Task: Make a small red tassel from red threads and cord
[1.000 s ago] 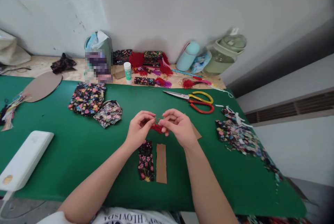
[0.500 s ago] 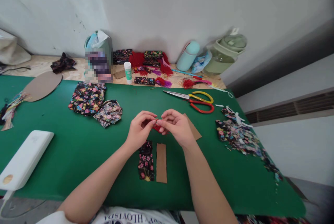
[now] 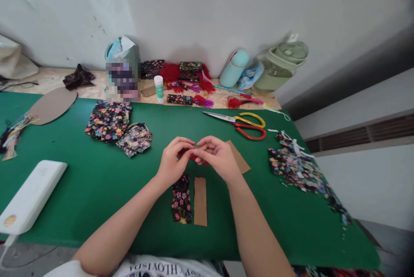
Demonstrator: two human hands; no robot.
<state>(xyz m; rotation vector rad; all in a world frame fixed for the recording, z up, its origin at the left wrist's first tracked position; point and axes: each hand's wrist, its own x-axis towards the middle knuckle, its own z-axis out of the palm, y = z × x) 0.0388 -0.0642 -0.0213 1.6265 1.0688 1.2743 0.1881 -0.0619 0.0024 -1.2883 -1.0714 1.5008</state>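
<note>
My left hand (image 3: 175, 160) and my right hand (image 3: 220, 160) meet above the green mat, thumbs and fingertips pinched together. Between them is a small bundle of red thread (image 3: 194, 156), mostly hidden by my fingers. Just below the hands lies a strip of black floral fabric (image 3: 181, 201), its top end partly behind my left hand. A narrow cardboard strip (image 3: 200, 203) lies beside it on the right. Another cardboard piece (image 3: 239, 158) shows from behind my right hand.
Scissors (image 3: 237, 121) with yellow and red handles lie beyond my right hand. Floral fabric pieces (image 3: 108, 122) are at the left, fabric scraps (image 3: 297, 167) at the right. A glue bottle (image 3: 158, 89) and a turquoise flask (image 3: 234, 69) stand along the wall. A white power bank (image 3: 35, 195) is at left.
My fingertips have drawn slightly closer together around the red thread, so less of it shows. My right hand has shifted a little to the left. The things on the table have stayed put.
</note>
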